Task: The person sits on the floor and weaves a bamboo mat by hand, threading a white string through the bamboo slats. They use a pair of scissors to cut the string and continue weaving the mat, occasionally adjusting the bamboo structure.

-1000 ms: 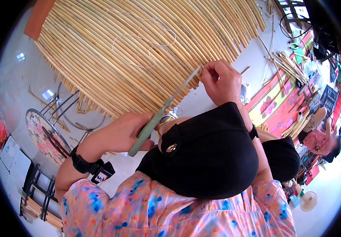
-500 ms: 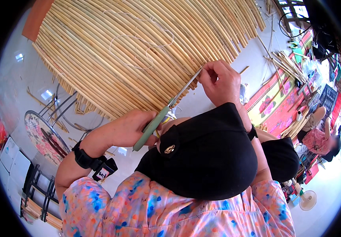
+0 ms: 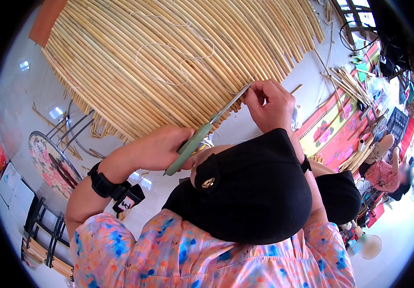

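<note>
A large mat of pale reed sticks [image 3: 168, 62] lies on the white floor, with a loose white thread [image 3: 183, 53] curling across it. My left hand [image 3: 161, 149] grips green-handled scissors [image 3: 202, 134]; the blades point up-right to the mat's near edge. My right hand [image 3: 269, 103] pinches something thin at that edge, right beside the blade tips; what it pinches is too small to tell. A black cap [image 3: 250, 192] covers the lower middle of the view. A black watch [image 3: 103, 185] sits on my left wrist.
Another person [image 3: 384, 168] sits at the right on a red floral mat [image 3: 331, 134]. Bundles of loose sticks [image 3: 351, 84] lie beyond it. A round flowered tray [image 3: 53, 163] and a black metal rack [image 3: 39, 230] are at the left. A small fan [image 3: 367, 245] stands lower right.
My left hand and the scissors have shifted slightly up and to the right along the mat's edge. My right hand keeps its pinch in nearly the same place.
</note>
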The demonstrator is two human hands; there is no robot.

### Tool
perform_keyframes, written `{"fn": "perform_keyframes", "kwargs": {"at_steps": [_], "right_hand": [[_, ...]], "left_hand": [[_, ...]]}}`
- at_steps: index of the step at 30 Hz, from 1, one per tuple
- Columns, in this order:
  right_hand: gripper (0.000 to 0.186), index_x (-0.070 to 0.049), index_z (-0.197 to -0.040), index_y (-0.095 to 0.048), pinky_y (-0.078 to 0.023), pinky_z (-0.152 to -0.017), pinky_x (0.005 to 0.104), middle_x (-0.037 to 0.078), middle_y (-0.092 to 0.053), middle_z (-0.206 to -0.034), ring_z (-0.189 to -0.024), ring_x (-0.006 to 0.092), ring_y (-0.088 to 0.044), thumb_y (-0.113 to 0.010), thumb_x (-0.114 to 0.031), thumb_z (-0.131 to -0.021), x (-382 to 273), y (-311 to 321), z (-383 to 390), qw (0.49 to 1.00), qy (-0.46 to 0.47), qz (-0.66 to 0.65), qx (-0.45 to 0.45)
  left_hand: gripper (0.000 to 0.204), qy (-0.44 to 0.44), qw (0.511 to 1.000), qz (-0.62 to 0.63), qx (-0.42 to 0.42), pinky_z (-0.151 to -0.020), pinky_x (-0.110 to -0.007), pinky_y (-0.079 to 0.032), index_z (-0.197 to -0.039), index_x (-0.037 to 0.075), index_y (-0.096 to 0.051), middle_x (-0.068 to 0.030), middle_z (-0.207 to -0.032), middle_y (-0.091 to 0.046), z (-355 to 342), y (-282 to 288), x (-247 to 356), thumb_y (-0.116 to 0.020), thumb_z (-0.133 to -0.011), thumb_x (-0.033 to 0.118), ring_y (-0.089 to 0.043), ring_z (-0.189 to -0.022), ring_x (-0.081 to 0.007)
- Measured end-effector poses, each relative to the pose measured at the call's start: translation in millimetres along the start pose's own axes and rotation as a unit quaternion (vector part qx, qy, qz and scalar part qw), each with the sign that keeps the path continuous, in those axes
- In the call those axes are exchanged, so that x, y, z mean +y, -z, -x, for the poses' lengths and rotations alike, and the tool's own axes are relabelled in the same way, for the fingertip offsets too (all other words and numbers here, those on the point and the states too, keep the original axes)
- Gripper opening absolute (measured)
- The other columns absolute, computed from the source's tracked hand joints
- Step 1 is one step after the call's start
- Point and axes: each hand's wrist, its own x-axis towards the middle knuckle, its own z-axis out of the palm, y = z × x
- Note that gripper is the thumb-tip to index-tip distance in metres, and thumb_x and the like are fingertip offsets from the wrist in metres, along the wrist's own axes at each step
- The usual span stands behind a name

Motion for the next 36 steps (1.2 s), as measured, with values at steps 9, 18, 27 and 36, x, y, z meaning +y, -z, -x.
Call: {"fn": "perform_keyframes", "kwargs": {"at_steps": [9,18,27,36], "right_hand": [[0.005,-0.004,-0.074,-0.064,-0.048,-0.048,0.0257,0.006,-0.061,-0.066,-0.050,0.0151,-0.060,-0.069,-0.003,-0.074,-4,2,0,1.000,-0.002,0.012,-0.001],[0.005,-0.004,-0.074,-0.064,-0.048,-0.048,0.0255,0.006,-0.061,-0.066,-0.050,0.0143,-0.060,-0.069,-0.003,-0.074,-2,-1,2,1.000,-0.002,0.010,0.010],[0.006,-0.004,-0.074,-0.064,-0.048,-0.048,0.0261,0.005,-0.061,-0.066,-0.050,0.0146,-0.060,-0.069,-0.002,-0.074,-3,-1,2,1.000,-0.005,0.007,0.024],[0.007,-0.004,-0.075,-0.062,-0.047,-0.049,0.0256,0.007,-0.059,-0.065,-0.050,0.0154,-0.058,-0.068,-0.001,-0.074,-7,2,2,0.999,0.018,-0.006,0.032]], "left_hand": [[0.025,0.015,1.000,0.005,-0.002,-0.058,-0.030,-0.048,-0.095,0.000,-0.060,-0.0068,-0.067,-0.059,-3,1,7,-0.067,-0.071,0.008,-0.060,-0.062,-0.0172],[0.034,0.008,0.999,0.031,-0.024,-0.060,-0.031,-0.049,-0.100,-0.002,-0.060,-0.0066,-0.068,-0.059,-2,5,5,-0.063,-0.068,0.007,-0.059,-0.062,-0.0175],[0.038,0.013,0.994,0.086,-0.067,-0.060,-0.030,-0.048,-0.105,-0.004,-0.059,-0.0060,-0.068,-0.057,-5,10,10,-0.061,-0.069,0.010,-0.058,-0.063,-0.0155],[0.034,-0.002,0.989,0.115,-0.088,-0.058,-0.028,-0.053,-0.106,-0.005,-0.055,-0.0073,-0.072,-0.061,-1,12,-5,-0.062,-0.076,0.009,-0.060,-0.062,-0.0136]]}}
